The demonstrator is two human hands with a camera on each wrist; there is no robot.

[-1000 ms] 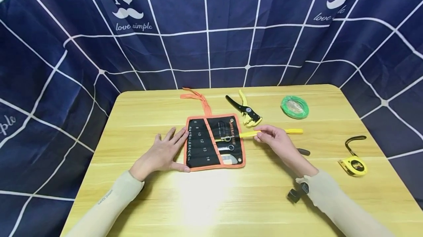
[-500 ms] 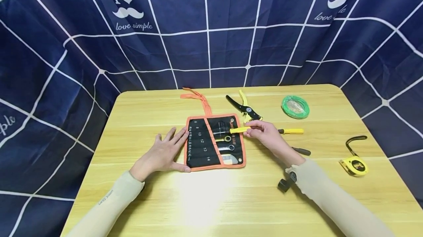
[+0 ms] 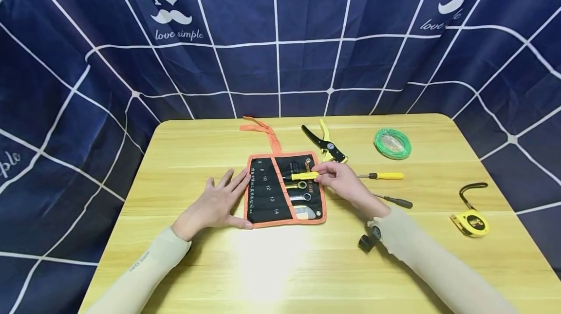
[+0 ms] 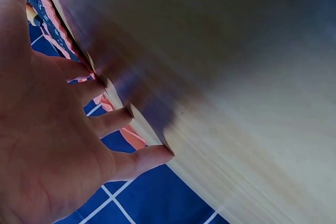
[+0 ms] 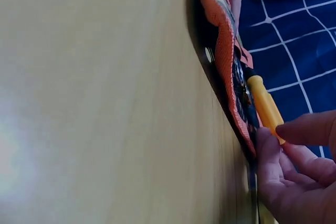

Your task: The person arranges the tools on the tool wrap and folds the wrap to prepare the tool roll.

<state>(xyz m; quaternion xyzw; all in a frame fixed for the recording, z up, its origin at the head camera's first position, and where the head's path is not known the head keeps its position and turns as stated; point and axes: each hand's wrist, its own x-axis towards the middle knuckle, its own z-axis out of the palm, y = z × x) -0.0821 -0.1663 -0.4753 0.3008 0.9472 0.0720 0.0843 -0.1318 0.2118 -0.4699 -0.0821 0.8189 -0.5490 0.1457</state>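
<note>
A black tool pouch [image 3: 260, 212] with orange edging lies unrolled on the table. My left hand [image 3: 219, 204] rests with fingers spread against its left edge. My right hand [image 3: 339, 182] pinches the back end of a yellow-handled screwdriver [image 3: 303, 176]; its shaft is mostly hidden in a pouch pocket. In the right wrist view, thumb and fingers hold the tail of the yellow handle [image 5: 266, 106] just above the pouch. Below it, ring ends of a yellow wrench [image 3: 301, 185] and a silver wrench [image 3: 307, 196] stick out, beside a pale, rounded flat piece [image 3: 306, 212].
Behind the pouch lies a wire stripper [image 3: 331, 150]. A coil of green wire [image 3: 392, 143] sits at the back right, and a yellow tape measure [image 3: 471, 223] at far right. Another yellow screwdriver [image 3: 389, 176] and a dark-handled one [image 3: 400, 202] lie right of the pouch.
My right hand has moved left with the yellow screwdriver, and its shaft has slid into the pouch pocket up to near the handle. The left hand stays in place.
</note>
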